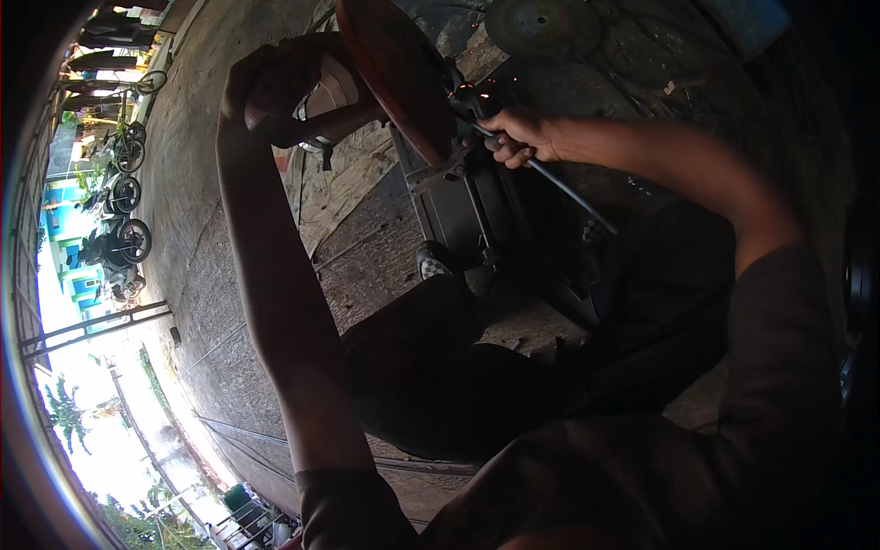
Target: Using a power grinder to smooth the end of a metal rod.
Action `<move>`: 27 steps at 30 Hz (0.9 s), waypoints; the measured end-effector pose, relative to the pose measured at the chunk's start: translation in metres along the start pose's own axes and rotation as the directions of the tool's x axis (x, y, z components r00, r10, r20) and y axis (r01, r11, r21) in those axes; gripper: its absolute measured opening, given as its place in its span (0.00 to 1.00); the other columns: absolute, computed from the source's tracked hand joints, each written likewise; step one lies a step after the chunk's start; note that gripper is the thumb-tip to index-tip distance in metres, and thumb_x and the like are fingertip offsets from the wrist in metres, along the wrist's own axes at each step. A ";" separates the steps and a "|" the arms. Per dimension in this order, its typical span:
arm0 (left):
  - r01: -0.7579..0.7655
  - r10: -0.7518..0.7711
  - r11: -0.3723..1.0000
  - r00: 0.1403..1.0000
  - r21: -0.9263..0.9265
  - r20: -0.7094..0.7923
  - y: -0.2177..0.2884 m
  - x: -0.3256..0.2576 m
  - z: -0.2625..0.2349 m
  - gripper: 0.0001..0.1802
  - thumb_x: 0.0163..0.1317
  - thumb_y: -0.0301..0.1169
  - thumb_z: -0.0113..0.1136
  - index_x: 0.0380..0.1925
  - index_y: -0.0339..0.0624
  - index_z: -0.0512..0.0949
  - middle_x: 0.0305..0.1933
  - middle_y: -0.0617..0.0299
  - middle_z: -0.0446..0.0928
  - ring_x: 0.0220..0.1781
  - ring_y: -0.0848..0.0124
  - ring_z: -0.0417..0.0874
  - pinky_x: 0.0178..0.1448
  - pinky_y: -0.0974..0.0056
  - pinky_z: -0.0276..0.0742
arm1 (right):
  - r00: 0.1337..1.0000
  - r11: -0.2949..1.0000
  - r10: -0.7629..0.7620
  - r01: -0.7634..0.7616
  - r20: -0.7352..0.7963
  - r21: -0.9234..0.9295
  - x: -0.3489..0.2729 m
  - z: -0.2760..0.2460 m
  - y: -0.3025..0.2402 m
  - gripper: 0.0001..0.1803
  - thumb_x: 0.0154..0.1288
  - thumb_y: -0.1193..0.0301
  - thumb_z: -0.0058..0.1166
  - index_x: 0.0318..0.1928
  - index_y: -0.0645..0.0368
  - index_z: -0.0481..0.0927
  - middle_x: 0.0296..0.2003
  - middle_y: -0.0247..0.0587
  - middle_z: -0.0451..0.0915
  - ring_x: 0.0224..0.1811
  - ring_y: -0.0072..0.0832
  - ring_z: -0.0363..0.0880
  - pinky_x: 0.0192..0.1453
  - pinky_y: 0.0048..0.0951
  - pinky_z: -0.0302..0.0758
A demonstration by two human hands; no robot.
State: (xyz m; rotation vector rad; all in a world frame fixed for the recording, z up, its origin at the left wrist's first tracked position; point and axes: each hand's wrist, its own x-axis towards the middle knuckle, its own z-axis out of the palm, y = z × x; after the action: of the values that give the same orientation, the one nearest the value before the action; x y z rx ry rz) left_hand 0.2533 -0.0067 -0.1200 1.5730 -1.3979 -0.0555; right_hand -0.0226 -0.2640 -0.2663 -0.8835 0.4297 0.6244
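A cut-off saw with a red blade guard (399,78) stands in front of me on a dark metal base (449,215). Orange sparks (484,93) fly just right of the guard. My right hand (515,137) is closed around a thin metal rod (577,203); one end of the rod is at the saw beside the sparks, while the other slants down toward my knee. At the left side of the guard, my left hand (266,96) is bent over and closed on what looks like the saw's handle. Deep shadow partly hides its fingers and the handle.
Beyond the saw lies a round metal disc (536,20). My checkered shoe (433,261) is close to the saw's base. Flat boards (344,188) lie on the concrete floor. Several motorcycles (124,240) are parked far left, near a metal railing (101,328).
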 end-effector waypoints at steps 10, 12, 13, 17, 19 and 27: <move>0.013 -0.011 0.998 0.999 -0.067 0.039 0.022 0.007 0.002 0.10 0.70 0.29 0.46 0.43 0.36 0.73 0.34 0.65 0.77 0.29 0.78 0.78 0.32 0.75 0.75 | 0.998 0.998 0.058 -0.057 0.038 -0.032 -0.004 0.007 0.004 0.18 0.78 0.59 0.27 0.46 0.55 0.70 0.19 0.23 0.54 0.14 0.13 0.48 0.13 0.16 0.47; 0.016 -0.012 0.997 0.999 -0.081 0.041 0.024 0.007 0.003 0.10 0.70 0.29 0.46 0.43 0.35 0.73 0.34 0.65 0.77 0.29 0.78 0.78 0.32 0.75 0.75 | 0.998 0.997 0.055 -0.054 0.014 -0.045 -0.005 0.007 0.004 0.18 0.78 0.60 0.26 0.46 0.55 0.70 0.19 0.23 0.54 0.14 0.13 0.48 0.13 0.16 0.47; 0.014 -0.010 0.996 0.999 -0.086 0.041 0.025 0.006 0.004 0.10 0.70 0.29 0.46 0.43 0.35 0.73 0.34 0.65 0.77 0.29 0.78 0.78 0.32 0.75 0.75 | 0.998 0.998 0.059 -0.059 0.001 -0.023 -0.004 0.008 0.006 0.18 0.78 0.60 0.27 0.46 0.55 0.70 0.19 0.23 0.54 0.14 0.13 0.48 0.13 0.16 0.47; 0.019 -0.015 0.994 0.999 -0.105 0.039 0.029 0.007 0.006 0.10 0.70 0.29 0.46 0.43 0.35 0.73 0.34 0.65 0.77 0.29 0.78 0.78 0.33 0.75 0.76 | 0.998 0.998 0.055 -0.056 -0.031 -0.008 -0.004 0.009 0.005 0.18 0.78 0.59 0.28 0.45 0.55 0.71 0.19 0.23 0.54 0.14 0.13 0.48 0.13 0.16 0.46; 0.021 -0.017 0.993 0.999 -0.116 0.037 0.032 0.008 0.007 0.10 0.70 0.29 0.46 0.43 0.35 0.73 0.34 0.65 0.77 0.29 0.78 0.78 0.33 0.75 0.76 | 0.998 0.999 0.053 -0.053 -0.028 0.001 -0.004 0.009 0.005 0.18 0.78 0.59 0.28 0.45 0.56 0.71 0.19 0.23 0.54 0.14 0.13 0.48 0.13 0.17 0.46; 0.038 -0.033 0.988 0.999 -0.151 0.036 0.037 0.008 0.009 0.10 0.70 0.29 0.46 0.44 0.35 0.73 0.34 0.64 0.77 0.30 0.77 0.78 0.34 0.74 0.76 | 0.999 0.999 0.046 -0.046 0.006 -0.027 -0.001 0.009 0.010 0.20 0.77 0.58 0.29 0.45 0.59 0.71 0.18 0.23 0.53 0.14 0.13 0.48 0.15 0.18 0.47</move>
State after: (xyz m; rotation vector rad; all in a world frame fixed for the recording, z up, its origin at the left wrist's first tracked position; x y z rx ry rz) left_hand 0.2239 -0.0122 -0.0958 1.4763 -1.3588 -0.2055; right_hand -0.0293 -0.2527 -0.2661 -0.8993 0.4370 0.6765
